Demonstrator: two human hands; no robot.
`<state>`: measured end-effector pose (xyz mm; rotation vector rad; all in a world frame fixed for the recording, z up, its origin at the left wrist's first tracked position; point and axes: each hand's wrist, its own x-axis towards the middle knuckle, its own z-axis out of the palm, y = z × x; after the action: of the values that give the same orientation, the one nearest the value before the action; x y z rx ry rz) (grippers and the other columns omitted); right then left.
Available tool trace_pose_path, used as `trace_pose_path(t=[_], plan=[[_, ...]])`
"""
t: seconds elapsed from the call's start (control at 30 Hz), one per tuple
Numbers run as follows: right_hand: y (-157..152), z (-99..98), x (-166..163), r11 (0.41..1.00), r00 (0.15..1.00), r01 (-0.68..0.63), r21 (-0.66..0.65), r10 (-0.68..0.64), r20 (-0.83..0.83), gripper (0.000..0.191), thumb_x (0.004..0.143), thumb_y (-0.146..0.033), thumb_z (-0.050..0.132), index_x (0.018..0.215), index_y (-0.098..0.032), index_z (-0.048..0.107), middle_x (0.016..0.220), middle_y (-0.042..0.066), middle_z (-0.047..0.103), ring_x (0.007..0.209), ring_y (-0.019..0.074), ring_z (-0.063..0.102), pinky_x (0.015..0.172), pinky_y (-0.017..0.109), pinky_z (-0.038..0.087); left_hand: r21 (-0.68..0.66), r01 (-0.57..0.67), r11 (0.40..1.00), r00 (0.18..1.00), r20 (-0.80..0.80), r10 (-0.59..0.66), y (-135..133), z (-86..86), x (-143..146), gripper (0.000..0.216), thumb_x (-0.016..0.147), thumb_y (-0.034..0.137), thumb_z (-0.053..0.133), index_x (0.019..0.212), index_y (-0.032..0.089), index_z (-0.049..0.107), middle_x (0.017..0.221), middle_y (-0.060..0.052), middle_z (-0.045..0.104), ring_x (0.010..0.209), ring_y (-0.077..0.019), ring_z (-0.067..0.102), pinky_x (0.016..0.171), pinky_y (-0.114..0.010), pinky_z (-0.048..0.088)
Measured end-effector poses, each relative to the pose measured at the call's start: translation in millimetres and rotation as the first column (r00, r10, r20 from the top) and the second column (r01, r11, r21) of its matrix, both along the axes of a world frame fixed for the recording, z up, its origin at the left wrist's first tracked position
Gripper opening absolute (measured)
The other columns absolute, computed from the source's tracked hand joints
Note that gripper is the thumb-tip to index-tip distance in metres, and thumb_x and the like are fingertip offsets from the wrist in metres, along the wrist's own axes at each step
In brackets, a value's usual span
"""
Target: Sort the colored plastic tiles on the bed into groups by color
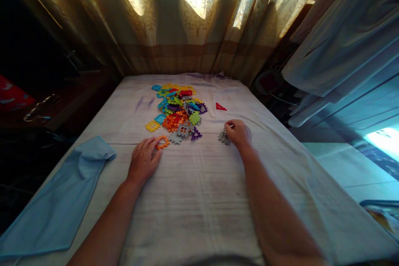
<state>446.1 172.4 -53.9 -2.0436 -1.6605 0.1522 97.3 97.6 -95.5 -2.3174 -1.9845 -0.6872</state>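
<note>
A heap of interlocking plastic building tiles (174, 110) in many colours lies on the cloth-covered table. My left hand (144, 160) rests on the cloth at the heap's near left, fingers stretched out, its fingertips beside or touching an orange frame-shaped tile (162, 143). To the right of the heap, my right hand (238, 132) is closed, thumb and fingers together at the edge of a grey notched tile (223, 137). Part of that tile is hidden by the fingers. Beyond this hand, a red triangular tile (220, 107) lies apart from the others.
A light blue cloth (62, 199) lies along the table's left side. Patterned curtains (168, 29) hang behind the far edge. Pale fabric (339, 45) hangs at the right, and a dark cabinet with a metal handle (40, 107) stands at the left.
</note>
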Motion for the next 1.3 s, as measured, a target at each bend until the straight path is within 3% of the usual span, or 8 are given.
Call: trace_pose_path(t=[0.1, 0.27, 0.43, 0.67, 0.87, 1.0, 1.13, 1.3], plan=[[-8, 3.2, -37, 0.968, 0.973, -0.230, 0.095, 0.229, 0.025, 0.021, 0.087, -0.026, 0.054, 0.096, -0.021, 0.073, 0.103, 0.008, 0.071, 0.093, 0.0215, 0.064, 0.085, 0.033, 0.048, -0.003, 0.000, 1.000, 1.000, 0.006, 0.000, 0, -0.6, 0, 0.047, 0.091, 0.041, 0.045, 0.131, 0.020, 0.060, 0.134, -0.011, 0.061, 0.127, -0.0289, 0.052, 0.110, -0.049, 0.039], [-20, 1.2, -94, 0.838, 0.847, -0.531, 0.125, 0.523, 0.092, 0.030, 0.086, -0.028, 0.060, 0.114, -0.021, 0.069, 0.122, 0.010, 0.067, 0.114, 0.0249, 0.057, 0.099, 0.039, 0.043, 0.006, 0.000, 1.000, 1.000, -0.003, 0.000, 1, -1.2, 0, 0.047, 0.091, 0.040, 0.046, 0.131, 0.019, 0.060, 0.134, -0.011, 0.062, 0.127, -0.0291, 0.052, 0.111, -0.048, 0.039], [-18, -2.8, -117, 0.817, 0.810, -0.575, 0.034, 0.564, 0.162, 0.043, 0.084, -0.029, 0.063, 0.127, -0.022, 0.063, 0.136, 0.011, 0.059, 0.126, 0.0289, 0.048, 0.103, 0.045, 0.037, 0.011, 0.012, 1.000, 1.000, -0.014, -0.012, 1, -3.5, 0, 0.047, 0.091, 0.038, 0.046, 0.132, 0.019, 0.059, 0.135, -0.011, 0.061, 0.128, -0.0293, 0.051, 0.111, -0.048, 0.038], [-17, -4.3, -123, 0.799, 0.799, -0.598, 0.065, 0.589, 0.120, 0.025, 0.089, -0.022, 0.056, 0.108, -0.022, 0.072, 0.122, 0.009, 0.069, 0.116, 0.0251, 0.056, 0.100, 0.041, 0.038, 0.010, 0.004, 1.000, 1.000, -0.004, -0.004, 1, -3.7, 0, 0.046, 0.092, 0.039, 0.045, 0.132, 0.021, 0.059, 0.135, -0.010, 0.061, 0.128, -0.0282, 0.051, 0.111, -0.048, 0.038], [2, 2.9, -87, 0.911, 0.907, -0.326, 0.254, 0.377, -0.186, 0.023, 0.089, -0.034, 0.055, 0.097, -0.020, 0.071, 0.092, 0.007, 0.071, 0.084, 0.0191, 0.064, 0.077, 0.030, 0.048, -0.002, -0.005, 1.000, 1.000, 0.000, 0.005, 0, -1.1, 1, 0.047, 0.092, 0.041, 0.044, 0.131, 0.020, 0.059, 0.134, -0.011, 0.061, 0.128, -0.0283, 0.051, 0.112, -0.047, 0.037], [20, 1.2, -28, 0.987, 0.918, -0.083, 0.137, 0.129, -0.375, 0.033, 0.084, -0.036, 0.060, 0.112, -0.020, 0.066, 0.082, 0.002, 0.072, 0.069, 0.0146, 0.063, 0.066, 0.025, 0.048, -0.008, -0.001, 1.000, 1.000, -0.005, 0.001, 0, -1.0, 1, 0.046, 0.092, 0.040, 0.043, 0.130, 0.019, 0.060, 0.134, -0.011, 0.061, 0.129, -0.0277, 0.050, 0.113, -0.046, 0.037], [24, -4.6, 10, 1.000, 0.938, -0.021, -0.009, 0.017, -0.346, 0.024, 0.083, -0.031, 0.057, 0.100, -0.018, 0.070, 0.073, 0.004, 0.071, 0.064, 0.0163, 0.062, 0.061, 0.027, 0.047, -0.003, 0.001, 1.000, 1.000, -0.014, -0.001, 1, -1.4, 0, 0.047, 0.092, 0.042, 0.044, 0.130, 0.020, 0.060, 0.134, -0.010, 0.062, 0.128, -0.0280, 0.052, 0.112, -0.047, 0.038], [17, -2.9, 9, 0.998, 0.977, -0.020, -0.052, 0.008, -0.212, 0.017, 0.082, -0.028, 0.060, 0.088, -0.021, 0.074, 0.080, 0.008, 0.073, 0.073, 0.0209, 0.065, 0.068, 0.033, 0.047, 0.018, 0.007, 1.000, 1.000, -0.006, -0.007, 1, -2.6, -1, 0.046, 0.092, 0.041, 0.043, 0.130, 0.021, 0.060, 0.134, -0.011, 0.062, 0.127, -0.0284, 0.052, 0.111, -0.047, 0.038]])
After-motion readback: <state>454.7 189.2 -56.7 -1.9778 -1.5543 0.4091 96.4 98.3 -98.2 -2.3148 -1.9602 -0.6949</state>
